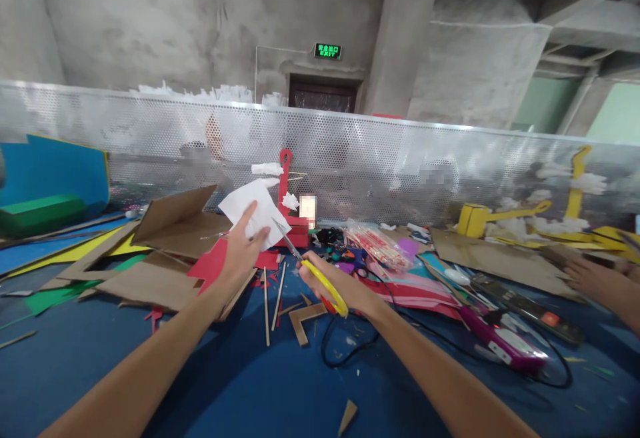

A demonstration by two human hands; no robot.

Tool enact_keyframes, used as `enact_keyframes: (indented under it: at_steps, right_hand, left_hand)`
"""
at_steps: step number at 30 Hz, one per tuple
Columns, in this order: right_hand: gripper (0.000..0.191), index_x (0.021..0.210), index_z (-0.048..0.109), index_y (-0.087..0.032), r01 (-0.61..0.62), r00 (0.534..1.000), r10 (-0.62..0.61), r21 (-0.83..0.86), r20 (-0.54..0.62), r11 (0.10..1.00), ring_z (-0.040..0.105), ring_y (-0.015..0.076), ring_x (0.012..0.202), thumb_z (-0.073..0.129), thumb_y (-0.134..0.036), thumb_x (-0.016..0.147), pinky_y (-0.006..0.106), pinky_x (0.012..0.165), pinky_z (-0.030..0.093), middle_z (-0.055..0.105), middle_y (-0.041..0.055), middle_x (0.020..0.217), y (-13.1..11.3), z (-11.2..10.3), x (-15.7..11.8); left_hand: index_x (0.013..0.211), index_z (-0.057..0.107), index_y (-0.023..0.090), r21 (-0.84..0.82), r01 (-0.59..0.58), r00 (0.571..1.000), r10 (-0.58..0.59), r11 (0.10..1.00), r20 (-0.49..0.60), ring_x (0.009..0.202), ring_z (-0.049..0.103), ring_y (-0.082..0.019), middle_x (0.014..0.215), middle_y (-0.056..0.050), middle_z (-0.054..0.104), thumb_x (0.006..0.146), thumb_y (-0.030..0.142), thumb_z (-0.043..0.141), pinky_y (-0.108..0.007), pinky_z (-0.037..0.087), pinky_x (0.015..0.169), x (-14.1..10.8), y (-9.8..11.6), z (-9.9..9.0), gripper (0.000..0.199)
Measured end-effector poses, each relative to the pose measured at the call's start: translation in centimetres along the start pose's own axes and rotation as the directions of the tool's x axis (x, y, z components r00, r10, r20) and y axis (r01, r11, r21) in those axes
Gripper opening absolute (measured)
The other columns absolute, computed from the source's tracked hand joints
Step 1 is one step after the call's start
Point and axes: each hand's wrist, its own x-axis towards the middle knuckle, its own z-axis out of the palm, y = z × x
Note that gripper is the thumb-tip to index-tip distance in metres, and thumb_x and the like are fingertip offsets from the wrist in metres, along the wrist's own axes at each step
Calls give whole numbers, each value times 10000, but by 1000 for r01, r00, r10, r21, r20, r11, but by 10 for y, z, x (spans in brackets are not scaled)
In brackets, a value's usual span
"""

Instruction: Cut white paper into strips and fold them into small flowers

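Note:
A sheet of white paper (pixel 250 206) is pinched in my left hand (pixel 243 241), raised over the table with the thumb lying across it. My right hand (pixel 325 278) is closed round yellow-handled scissors (pixel 330 288). Their metal blades point up and left and reach the paper's right edge; whether they are cutting into it I cannot tell. Just behind the paper stands a red upright piece (pixel 285 178) with a looped top and white paper tufts on it. Thin wooden sticks (pixel 280 297) and an L-shaped cardboard piece (pixel 303 321) lie below my hands.
Cardboard sheets (pixel 150 281) and a green block (pixel 45 215) lie on the left. At right are a bag of sticks (pixel 383 245), a purple power strip (pixel 505 341) with a black cable, and yellow pieces (pixel 473 220). Another person's hand (pixel 600 285) works at the far right.

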Motion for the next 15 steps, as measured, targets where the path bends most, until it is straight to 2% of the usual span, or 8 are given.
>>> enact_keyframes:
  at_steps: [7, 15]
  right_hand:
    - [400, 995, 444, -203, -1, 1000, 1, 6, -3, 1000, 482, 100, 555, 390, -589, 905, 210, 500, 362, 493, -24, 697, 1, 2, -1]
    - [348, 968, 463, -205, -15, 999, 14, -29, -48, 999, 497, 108, 605, 412, -546, 914, 207, 516, 353, 519, -7, 722, -2, 2, -2]
  left_hand:
    - [1388, 422, 215, 13, -27, 1000, 27, 1000, -5, 1307, 422, -243, 1425, -57, 458, 816, 336, 622, -369, 301, 1124, -1, -1, 0, 618]
    - [1391, 415, 241, -36, 6, 1000, -6, 999, 7, 1312, 416, -243, 1435, -46, 445, 821, 360, 614, -379, 303, 1122, 1, -6, 0, 616]
